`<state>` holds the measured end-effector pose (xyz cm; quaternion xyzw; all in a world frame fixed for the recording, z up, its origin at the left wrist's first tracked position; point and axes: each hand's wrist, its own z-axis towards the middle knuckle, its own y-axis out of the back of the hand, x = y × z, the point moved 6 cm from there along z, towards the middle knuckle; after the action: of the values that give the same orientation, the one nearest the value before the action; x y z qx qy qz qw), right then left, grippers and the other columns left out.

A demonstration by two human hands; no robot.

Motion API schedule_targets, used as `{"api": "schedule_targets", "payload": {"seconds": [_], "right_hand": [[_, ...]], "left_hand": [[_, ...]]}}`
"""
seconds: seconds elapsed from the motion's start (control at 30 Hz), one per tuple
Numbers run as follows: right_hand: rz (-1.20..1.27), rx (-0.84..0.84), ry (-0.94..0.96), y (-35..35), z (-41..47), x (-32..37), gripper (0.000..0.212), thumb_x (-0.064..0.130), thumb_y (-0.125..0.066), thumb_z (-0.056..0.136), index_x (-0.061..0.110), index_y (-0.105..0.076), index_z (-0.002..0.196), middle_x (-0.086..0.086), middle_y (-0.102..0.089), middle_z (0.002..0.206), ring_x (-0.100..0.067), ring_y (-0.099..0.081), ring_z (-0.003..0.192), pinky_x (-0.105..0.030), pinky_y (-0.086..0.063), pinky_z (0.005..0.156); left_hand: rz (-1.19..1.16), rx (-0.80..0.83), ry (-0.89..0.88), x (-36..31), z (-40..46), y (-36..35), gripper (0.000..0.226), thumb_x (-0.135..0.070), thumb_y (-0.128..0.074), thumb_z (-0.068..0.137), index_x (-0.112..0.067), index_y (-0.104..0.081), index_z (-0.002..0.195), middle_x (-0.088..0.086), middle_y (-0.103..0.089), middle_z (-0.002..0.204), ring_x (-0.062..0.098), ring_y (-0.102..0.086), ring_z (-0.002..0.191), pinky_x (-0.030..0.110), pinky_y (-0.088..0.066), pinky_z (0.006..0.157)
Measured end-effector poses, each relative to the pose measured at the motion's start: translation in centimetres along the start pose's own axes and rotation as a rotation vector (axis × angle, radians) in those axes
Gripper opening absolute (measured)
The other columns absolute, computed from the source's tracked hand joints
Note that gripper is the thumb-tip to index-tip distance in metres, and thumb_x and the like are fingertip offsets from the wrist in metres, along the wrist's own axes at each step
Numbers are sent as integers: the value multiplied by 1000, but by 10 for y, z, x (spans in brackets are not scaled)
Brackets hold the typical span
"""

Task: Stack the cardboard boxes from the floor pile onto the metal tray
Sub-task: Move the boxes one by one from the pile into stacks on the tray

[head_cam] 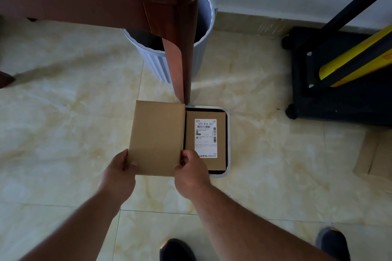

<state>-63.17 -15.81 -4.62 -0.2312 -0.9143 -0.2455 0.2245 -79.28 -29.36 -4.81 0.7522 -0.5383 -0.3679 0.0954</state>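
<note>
I hold a plain flat cardboard box (156, 136) in both hands above the floor. My left hand (119, 167) grips its near left corner and my right hand (189, 172) grips its near right corner. The box hangs to the left of the metal tray (228, 133) and covers the tray's left part. On the tray lies another cardboard box (220, 144) with a white shipping label (205, 137) facing up. More flattened cardboard (373, 157) lies on the floor at the right edge.
A brown table leg (180, 63) stands just beyond the tray, with a grey ribbed bin (157, 63) behind it. A black wheeled base (331, 93) with a yellow part sits at the right by the wall. My shoes (177, 250) show at the bottom.
</note>
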Motion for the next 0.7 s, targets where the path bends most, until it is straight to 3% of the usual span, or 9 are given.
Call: {"api": "schedule_targets", "payload": {"seconds": [0.23,0.37,0.47,0.53,0.6,0.7], "right_hand": [[3,33,3,1,-7,-2,45,12,-53,96,23,-55,139,6,-68,131,-17,-64,117,-32,-53,100],[37,40,1,8,-8,-4,47,16,-53,97,24,-52,144,6,-66,135,-16,-64,117,-32,-56,96],[81,81,-8,16,-15,-7,47,17,-55,100,23,-50,146,5,-61,139,-14,-60,119,-27,-51,95],[82,141,-11,17,-22,-5,52,22,-57,99,27,-48,150,7,-58,143,-13,-58,126,-29,-49,103],[74,203,-8,18,-26,-2,54,28,-59,95,31,-50,148,10,-59,145,-14,-58,131,-34,-48,109],[39,261,19,21,-26,7,51,26,-57,98,31,-53,148,7,-60,144,-16,-59,127,-26,-47,102]], "left_hand": [[25,-24,36,-4,-12,-7,64,-27,-57,101,-26,-33,160,7,-54,152,34,-53,134,47,-43,111],[60,-86,46,-14,-24,-7,70,-22,-56,101,-19,-24,163,12,-38,163,36,-40,147,48,-36,116],[71,-91,37,-16,-32,-10,65,-20,-58,96,-22,-37,158,14,-50,153,38,-51,134,50,-43,110],[64,-90,30,-20,-37,-12,60,-15,-59,92,-23,-46,150,14,-60,138,39,-59,119,49,-50,101],[55,-111,38,-23,-38,-14,61,-11,-60,92,-21,-45,150,15,-61,136,40,-59,116,48,-51,98],[65,-120,49,-24,-38,-18,64,-9,-59,93,-20,-41,154,16,-59,140,41,-58,119,46,-50,98]]}}
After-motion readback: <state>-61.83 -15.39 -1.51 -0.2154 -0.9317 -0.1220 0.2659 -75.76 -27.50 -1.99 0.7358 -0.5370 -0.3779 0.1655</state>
